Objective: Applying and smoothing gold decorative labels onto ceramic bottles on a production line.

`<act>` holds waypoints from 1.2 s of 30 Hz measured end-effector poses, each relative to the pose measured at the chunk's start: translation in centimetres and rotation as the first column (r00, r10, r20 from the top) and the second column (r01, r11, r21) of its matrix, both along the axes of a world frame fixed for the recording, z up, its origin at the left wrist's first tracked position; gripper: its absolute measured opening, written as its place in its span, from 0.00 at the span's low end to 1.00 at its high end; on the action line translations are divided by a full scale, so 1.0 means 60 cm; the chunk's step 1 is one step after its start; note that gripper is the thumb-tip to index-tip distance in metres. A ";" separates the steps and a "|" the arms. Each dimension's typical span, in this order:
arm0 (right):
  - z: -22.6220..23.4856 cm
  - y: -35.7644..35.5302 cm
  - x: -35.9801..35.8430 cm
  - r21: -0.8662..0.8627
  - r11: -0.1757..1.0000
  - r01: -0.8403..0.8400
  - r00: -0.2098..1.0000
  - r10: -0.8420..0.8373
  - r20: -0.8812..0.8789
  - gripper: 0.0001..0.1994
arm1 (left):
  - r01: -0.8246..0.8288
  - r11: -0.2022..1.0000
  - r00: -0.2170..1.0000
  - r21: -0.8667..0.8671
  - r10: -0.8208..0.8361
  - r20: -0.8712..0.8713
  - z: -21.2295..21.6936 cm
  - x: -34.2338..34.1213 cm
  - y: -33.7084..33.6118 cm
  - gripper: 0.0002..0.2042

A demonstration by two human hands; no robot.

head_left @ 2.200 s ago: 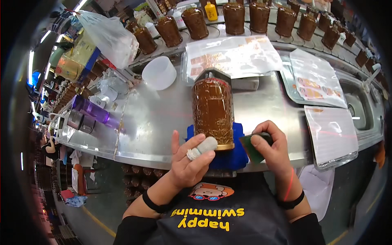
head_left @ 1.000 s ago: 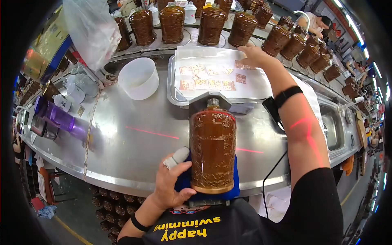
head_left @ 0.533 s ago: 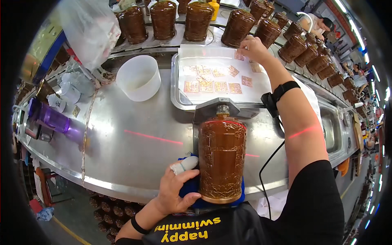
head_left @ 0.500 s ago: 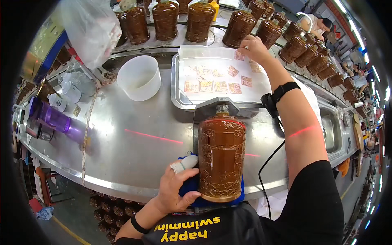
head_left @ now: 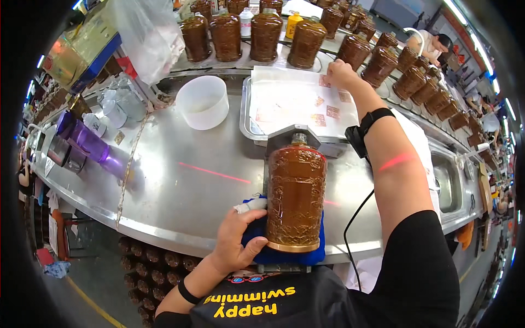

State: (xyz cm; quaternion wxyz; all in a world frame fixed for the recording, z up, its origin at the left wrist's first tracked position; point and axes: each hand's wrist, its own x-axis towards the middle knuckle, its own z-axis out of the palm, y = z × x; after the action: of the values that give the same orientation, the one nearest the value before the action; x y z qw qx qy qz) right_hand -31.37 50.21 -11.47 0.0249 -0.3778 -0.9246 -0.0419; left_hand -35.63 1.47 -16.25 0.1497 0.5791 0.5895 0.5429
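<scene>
A brown glass bottle [head_left: 296,197] with raised patterns and a gold base band lies on its back, its neck at a grey metal cradle [head_left: 284,131] and a blue cloth [head_left: 321,235] beneath it. My left hand [head_left: 236,238] rests against its lower left side, thumb and forefinger apart, with a white cover on the forefinger. Other fingers are partly hidden. At the far right corner of a white sheet [head_left: 295,87], my right hand [head_left: 342,74] has its fingers bunched beside a small red-gold square sticker [head_left: 324,81]. Its fingertips are hidden. More stickers lie on the sheet, some washed out by glare.
The sheet lies in a metal tray [head_left: 246,106]. A white plastic tub [head_left: 202,104] stands left of it, near a purple tumbler [head_left: 90,142]. Brown bottles [head_left: 226,35] line the conveyor behind. A sink [head_left: 449,186] and a black cable [head_left: 347,240] are at right.
The whole view has shifted slightly. My right hand stays at the sheet's far right corner, its fingers now more bunched. My left hand remains against the bottle.
</scene>
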 end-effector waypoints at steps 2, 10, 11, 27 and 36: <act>-0.006 0.008 -0.012 0.026 1.000 -0.016 1.000 0.016 -0.002 0.12 | 0.000 1.000 1.000 0.003 0.000 -0.008 -0.003 -0.005 0.002 0.22; -0.023 0.005 -0.015 0.053 0.998 -0.031 0.978 0.041 -0.206 0.10 | 0.018 1.000 1.000 -0.005 -0.018 0.005 -0.010 -0.024 0.011 0.21; -0.016 0.001 -0.014 0.051 0.999 -0.013 0.977 0.023 -0.214 0.08 | 0.014 1.000 1.000 -0.015 -0.014 0.019 -0.010 -0.024 0.010 0.21; -0.057 -0.067 0.418 -0.216 0.885 0.412 0.905 -0.370 0.211 0.14 | 0.081 0.996 0.993 -0.033 -0.078 0.088 -0.012 -0.019 0.004 0.41; 0.032 -0.207 0.322 -0.101 0.993 -0.062 0.934 0.022 -0.356 0.09 | -0.100 0.987 0.966 -0.125 0.066 -0.250 -0.004 -0.006 0.022 0.45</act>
State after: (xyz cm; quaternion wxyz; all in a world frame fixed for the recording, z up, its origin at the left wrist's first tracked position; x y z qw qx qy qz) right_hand -12.02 37.81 -9.52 0.1709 -0.3601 -0.9138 0.0783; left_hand -36.00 2.78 -16.49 0.0920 0.6048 0.6628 0.4317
